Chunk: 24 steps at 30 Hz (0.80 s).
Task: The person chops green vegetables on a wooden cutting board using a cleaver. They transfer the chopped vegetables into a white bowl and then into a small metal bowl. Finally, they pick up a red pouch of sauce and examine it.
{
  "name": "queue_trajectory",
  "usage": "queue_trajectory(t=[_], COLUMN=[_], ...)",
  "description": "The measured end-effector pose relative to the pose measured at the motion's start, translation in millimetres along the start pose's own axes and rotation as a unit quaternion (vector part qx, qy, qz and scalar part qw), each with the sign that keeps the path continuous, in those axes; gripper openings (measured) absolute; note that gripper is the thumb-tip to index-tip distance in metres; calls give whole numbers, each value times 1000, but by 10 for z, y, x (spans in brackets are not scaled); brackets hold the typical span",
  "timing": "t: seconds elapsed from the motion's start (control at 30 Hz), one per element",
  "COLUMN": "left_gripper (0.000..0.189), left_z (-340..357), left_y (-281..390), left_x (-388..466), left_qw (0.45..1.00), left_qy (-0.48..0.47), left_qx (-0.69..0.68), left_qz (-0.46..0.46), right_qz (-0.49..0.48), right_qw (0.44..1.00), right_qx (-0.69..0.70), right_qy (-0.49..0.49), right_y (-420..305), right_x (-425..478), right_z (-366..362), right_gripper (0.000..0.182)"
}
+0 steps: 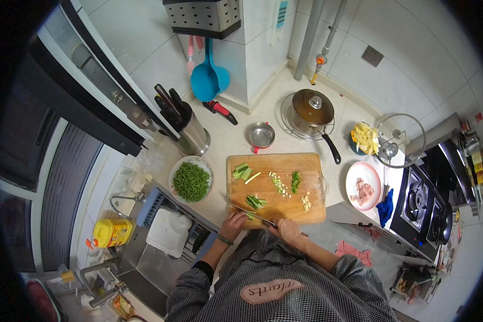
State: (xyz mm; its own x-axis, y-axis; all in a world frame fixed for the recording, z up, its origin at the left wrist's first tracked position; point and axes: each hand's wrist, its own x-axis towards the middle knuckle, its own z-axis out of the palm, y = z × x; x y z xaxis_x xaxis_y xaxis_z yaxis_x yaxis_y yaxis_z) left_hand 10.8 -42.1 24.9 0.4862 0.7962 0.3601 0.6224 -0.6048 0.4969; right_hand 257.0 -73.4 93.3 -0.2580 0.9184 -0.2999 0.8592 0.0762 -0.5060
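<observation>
My right hand (288, 231) grips the handle of a kitchen knife (252, 214), whose blade points left across the near edge of a wooden cutting board (281, 209). My left hand (232, 225) is at the board's near left corner, fingers bent beside the blade on a small green piece, partly hidden. Just beyond the blade lie cut cucumber strips (256, 202). Larger cucumber pieces (242, 172) are at the board's far left. Chopped scallion (279, 184), a heap of green slices (295, 181) and chopped garlic (306, 202) lie towards the middle and right.
A bowl of chopped green vegetables (191, 182) stands left of the board, above the sink (153, 261). Beyond the board are a small metal bowl (261, 135) and a lidded pot (312, 112). At right are a plate of raw meat (363, 186) and a gas stove (416, 201).
</observation>
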Motion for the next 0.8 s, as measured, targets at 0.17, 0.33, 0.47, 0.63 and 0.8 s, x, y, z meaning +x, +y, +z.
queue_trajectory(t=[0.17,0.33,0.47,0.63,0.8], left_gripper=[18,21,24,26,27], left_z=[-67,-56,-58,-93,-5], left_y=[-1,12,6,-11,-101], left_x=[12,-12,-19,-28,-102], left_qw=[999,999,1000,999,999], left_qy=[-21,-18,-7,-10,-17], left_qx=[25,32,24,33,38], left_qz=[7,4,14,19,24], right_qz=[-23,-13,3,-11,-7], right_qw=[999,1000,1000,998,999], right_qx=[36,9,23,55,33], right_qy=[21,18,12,27,1], right_y=[31,9,12,18,-36], right_x=[-30,-83,-25,-101,-87], right_z=[-20,19,93,21,50], right_gripper=[27,26,25,24,24])
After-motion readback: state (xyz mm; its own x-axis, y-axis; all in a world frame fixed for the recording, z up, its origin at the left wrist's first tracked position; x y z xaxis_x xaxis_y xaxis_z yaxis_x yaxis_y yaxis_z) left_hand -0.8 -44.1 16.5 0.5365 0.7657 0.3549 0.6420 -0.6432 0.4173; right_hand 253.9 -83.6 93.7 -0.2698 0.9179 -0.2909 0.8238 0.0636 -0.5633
